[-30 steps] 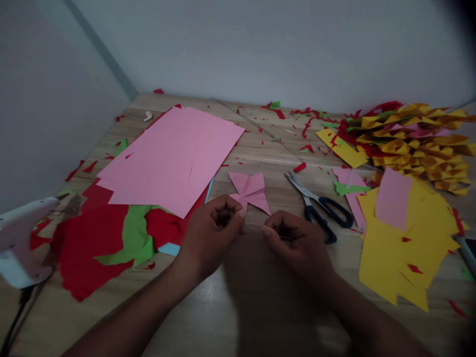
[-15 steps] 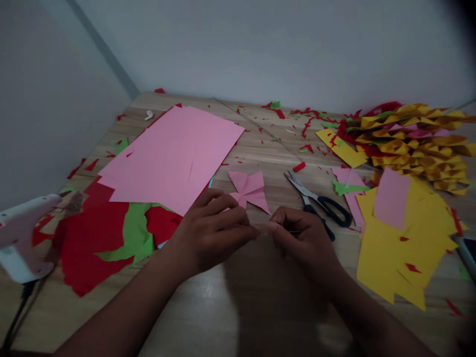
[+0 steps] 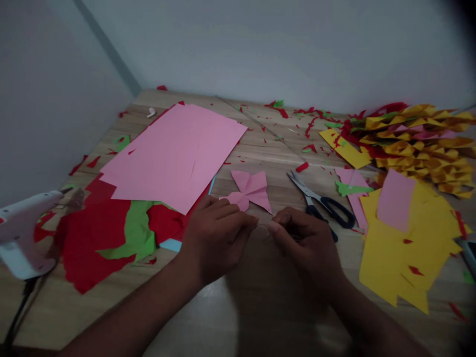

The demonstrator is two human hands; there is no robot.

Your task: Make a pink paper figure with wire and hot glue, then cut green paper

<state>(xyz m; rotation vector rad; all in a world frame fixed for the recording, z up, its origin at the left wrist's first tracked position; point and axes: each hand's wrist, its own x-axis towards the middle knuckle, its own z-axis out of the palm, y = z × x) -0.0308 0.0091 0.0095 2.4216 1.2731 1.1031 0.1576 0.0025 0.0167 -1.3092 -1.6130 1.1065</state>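
Between the fingertips of my left hand (image 3: 219,238) and my right hand (image 3: 308,243) runs a thin pale strand (image 3: 263,226). Both hands pinch it, a short gap apart; whether it is thread, wire or glue is too fine to tell. Part of it shows along the right fingers. Just beyond my hands lies a folded pink paper cutout (image 3: 251,190) with pointed, creased lobes, partly covered by my left hand. Dark-handled scissors (image 3: 314,197) rest on the table past my right hand, their blades slightly apart.
Pink sheets (image 3: 178,153) lie at left over red paper (image 3: 96,243) and a green scrap (image 3: 136,233). A corded glue gun (image 3: 28,233) stands far left. Yellow paper (image 3: 394,258) and a folded yellow paper piece (image 3: 424,148) lie at right. Scraps litter the wooden table (image 3: 208,317).
My left fingers have closed more tightly and lifted slightly at the strand, which shows more clearly between the hands. The whole view has shifted a little; the papers and scissors lie as before.
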